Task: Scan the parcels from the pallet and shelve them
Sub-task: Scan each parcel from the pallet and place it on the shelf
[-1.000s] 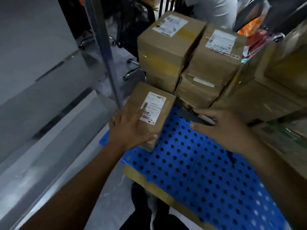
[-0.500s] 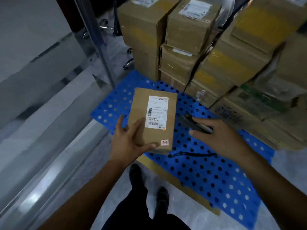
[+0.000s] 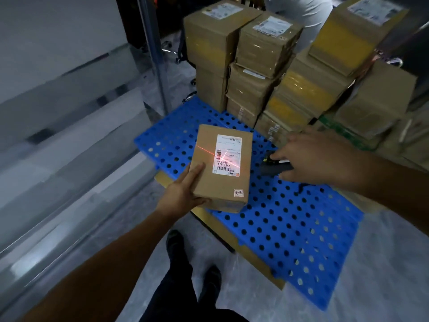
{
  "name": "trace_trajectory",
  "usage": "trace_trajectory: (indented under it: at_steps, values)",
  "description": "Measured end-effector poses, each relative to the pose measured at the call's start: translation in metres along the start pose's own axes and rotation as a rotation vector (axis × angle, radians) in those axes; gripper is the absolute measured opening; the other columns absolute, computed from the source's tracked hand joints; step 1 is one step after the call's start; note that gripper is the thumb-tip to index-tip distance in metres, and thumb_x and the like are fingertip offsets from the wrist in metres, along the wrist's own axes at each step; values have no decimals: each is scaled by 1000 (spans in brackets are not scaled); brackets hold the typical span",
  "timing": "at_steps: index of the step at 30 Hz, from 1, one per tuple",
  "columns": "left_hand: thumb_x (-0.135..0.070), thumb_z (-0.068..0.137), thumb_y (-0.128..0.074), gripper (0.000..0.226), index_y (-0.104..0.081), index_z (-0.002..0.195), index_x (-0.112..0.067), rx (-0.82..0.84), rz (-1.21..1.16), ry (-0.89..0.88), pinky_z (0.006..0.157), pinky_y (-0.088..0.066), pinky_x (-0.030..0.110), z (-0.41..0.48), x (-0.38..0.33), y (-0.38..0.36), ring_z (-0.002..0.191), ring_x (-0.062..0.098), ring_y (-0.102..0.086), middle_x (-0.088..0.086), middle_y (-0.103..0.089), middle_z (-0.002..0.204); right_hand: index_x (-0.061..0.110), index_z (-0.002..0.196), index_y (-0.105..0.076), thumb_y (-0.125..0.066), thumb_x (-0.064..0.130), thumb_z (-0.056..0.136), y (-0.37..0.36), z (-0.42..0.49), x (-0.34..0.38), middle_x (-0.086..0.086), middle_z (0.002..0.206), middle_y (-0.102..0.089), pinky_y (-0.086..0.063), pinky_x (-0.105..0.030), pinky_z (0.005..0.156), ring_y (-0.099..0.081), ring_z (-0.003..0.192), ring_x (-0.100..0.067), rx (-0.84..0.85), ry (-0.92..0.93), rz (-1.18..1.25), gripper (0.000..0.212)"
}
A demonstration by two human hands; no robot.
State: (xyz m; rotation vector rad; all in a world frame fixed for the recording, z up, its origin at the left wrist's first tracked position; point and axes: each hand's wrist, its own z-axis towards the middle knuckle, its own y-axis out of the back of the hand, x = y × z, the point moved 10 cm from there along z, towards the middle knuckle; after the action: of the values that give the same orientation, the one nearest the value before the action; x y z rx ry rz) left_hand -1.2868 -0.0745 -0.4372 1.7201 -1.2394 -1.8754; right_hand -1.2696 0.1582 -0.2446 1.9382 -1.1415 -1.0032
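Grips cardboard parcel (image 3: 222, 180) in left hand (image 3: 183, 194), shipping label (image 3: 228, 155) up over left edge of blue pallet (image 3: 290, 228), for reading by barcode scanner (image 3: 274, 168) clasped in right hand (image 3: 311, 159).

At the blue pallet (image 3: 290, 228), stacked parcels (image 3: 255, 66) are walling off the far side, a metal post (image 3: 154, 54) is crowding the left; its near side is lying open.
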Motion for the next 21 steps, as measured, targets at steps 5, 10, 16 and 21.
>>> trace_trajectory:
  at_steps: [5,10,16,21]
  values:
    - [-30,79,-87,107,-17,161,-36,-14,-25,14,109,-42,41,-20,1,-3,137,31,-47,7,-28,165,49,144,-43,-52,66,91,2,-20,11,-1,128,-47,-49,-40,81,-41,121,-29,-62,27,-157,56]
    - [-31,79,-87,106,-21,161,-33,-82,-33,18,104,-46,42,-47,12,0,133,32,-52,6,-28,166,48,147,-40,-54,63,92,-18,-23,28,0,118,-48,-51,-42,86,-40,117,-27,-44,86,-138,59]
    - [-40,78,-87,96,-37,157,-24,-234,-183,34,109,-46,42,-92,44,35,137,29,-50,11,-41,160,41,146,-46,-65,57,88,-42,-10,42,13,108,-67,-45,-26,53,-58,60,-4,-52,-69,678,63]
    - [-40,80,-84,91,-37,156,-27,-343,-301,85,110,-31,10,-139,88,58,140,18,-42,10,-43,158,30,142,-55,-69,48,89,-65,18,120,6,150,-50,-46,-41,103,-52,131,-20,-156,-277,1134,58]
